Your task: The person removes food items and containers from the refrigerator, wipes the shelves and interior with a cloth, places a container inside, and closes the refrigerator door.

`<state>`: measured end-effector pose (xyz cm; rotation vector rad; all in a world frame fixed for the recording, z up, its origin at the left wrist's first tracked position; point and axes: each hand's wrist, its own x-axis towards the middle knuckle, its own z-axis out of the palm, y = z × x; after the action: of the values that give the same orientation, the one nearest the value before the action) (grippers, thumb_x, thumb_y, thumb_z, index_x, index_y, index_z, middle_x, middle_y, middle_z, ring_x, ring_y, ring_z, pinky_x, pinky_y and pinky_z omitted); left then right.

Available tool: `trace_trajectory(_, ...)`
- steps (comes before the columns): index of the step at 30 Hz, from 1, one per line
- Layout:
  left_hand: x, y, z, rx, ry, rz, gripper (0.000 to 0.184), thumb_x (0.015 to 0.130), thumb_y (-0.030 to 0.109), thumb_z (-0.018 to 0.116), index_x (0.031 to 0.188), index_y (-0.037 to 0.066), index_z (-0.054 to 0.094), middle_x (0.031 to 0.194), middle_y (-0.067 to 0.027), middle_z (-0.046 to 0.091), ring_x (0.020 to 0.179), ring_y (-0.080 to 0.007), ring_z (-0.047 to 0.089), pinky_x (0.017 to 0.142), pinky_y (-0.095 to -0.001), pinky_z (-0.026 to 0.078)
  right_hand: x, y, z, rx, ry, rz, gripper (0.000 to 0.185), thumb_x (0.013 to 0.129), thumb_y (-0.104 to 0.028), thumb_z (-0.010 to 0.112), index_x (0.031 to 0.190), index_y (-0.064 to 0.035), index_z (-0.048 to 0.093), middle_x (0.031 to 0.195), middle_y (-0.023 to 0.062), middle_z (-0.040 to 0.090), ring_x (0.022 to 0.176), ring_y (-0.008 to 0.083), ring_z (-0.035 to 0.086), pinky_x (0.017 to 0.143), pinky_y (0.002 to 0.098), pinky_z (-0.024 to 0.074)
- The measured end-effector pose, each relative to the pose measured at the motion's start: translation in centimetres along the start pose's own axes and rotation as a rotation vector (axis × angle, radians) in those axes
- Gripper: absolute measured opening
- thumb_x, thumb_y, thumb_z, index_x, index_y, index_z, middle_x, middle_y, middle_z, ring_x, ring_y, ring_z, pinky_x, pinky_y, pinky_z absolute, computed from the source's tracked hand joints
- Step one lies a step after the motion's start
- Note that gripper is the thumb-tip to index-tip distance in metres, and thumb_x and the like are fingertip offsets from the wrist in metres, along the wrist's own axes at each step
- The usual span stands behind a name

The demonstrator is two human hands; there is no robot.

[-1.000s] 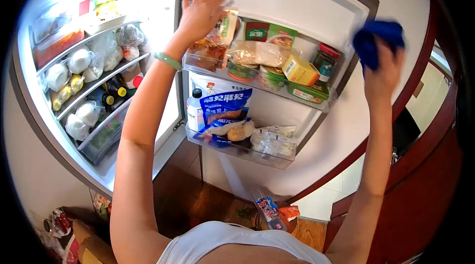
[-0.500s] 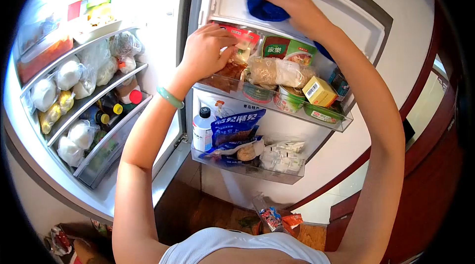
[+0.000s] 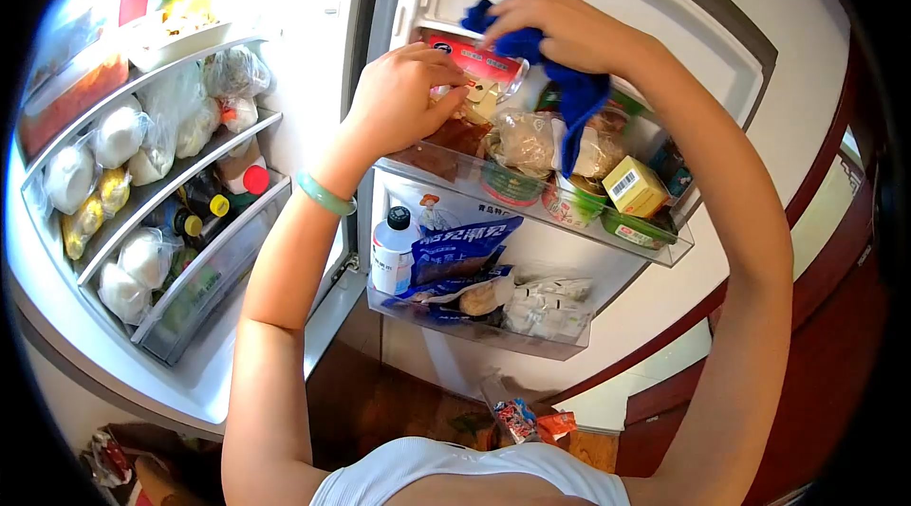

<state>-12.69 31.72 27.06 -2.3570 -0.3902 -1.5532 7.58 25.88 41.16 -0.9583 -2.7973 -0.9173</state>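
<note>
Dangling below R hand (image 3: pixel 579 30), clutched: blue cloth (image 3: pixel 577 100); L hand (image 3: pixel 403 100) by red-topped pkt (image 3: pixel 482 58) (grip unclear)

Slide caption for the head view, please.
Right hand holding a blue cloth at an open fridge door's upper bin, left hand near a red-topped packet.

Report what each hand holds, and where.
Right hand: crumpled blue fabric cloth, by its bunched upper part. Left hand, at a red-topped packet: hold unclear.
</note>
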Motion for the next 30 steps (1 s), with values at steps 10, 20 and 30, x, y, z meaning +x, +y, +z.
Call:
trace_trajectory(10,-0.2,0.1,0.7,-0.017,0.068,-0.020,0.014,0.081,0.016,0.064,0.085,0.005,0.071,0.089,-0.0087,0.069,0.085,-0.0286,0.064,0.079,-0.0382,0.052,0.2,-0.2,-0.5,0.103,-0.066,0.060,0.044,0.057,0.011,0.047,0.097,-0.0038,0.059,0.105,0.0157,0.057,0.104,0.0356,0.054,0.091,0.0375,0.0427)
trace_trajectory(20,3.0,4.5,0.6,-0.043,0.015,-0.043,0.047,0.088,0.040,0.057,0.127,0.013,0.055,0.090,-0.0121,0.065,0.090,-0.0324,0.059,0.090,-0.0426,0.039,0.5,3.5,-3.9,-0.345,0.186,0.020,0.069,0.063,-0.015,0.072,0.127,-0.0083,0.047,0.115,0.0197,0.056,0.093,0.0339,0.061,0.077,0.0400,0.0502)
trace_trajectory(30,0.6,4.9,4.1,0.144,0.033,0.141,0.036,0.089,0.045,0.056,0.114,0.023,0.068,0.113,-0.0089,0.062,0.109,-0.0316,0.052,0.098,-0.0570,0.032,-2.5,-1.5,-1.9,-0.318,0.216,0.162,0.049,0.066,-0.020,0.067,0.112,-0.0121,0.054,0.104,0.0101,0.056,0.093,0.0338,0.058,0.076,0.0415,0.0486)
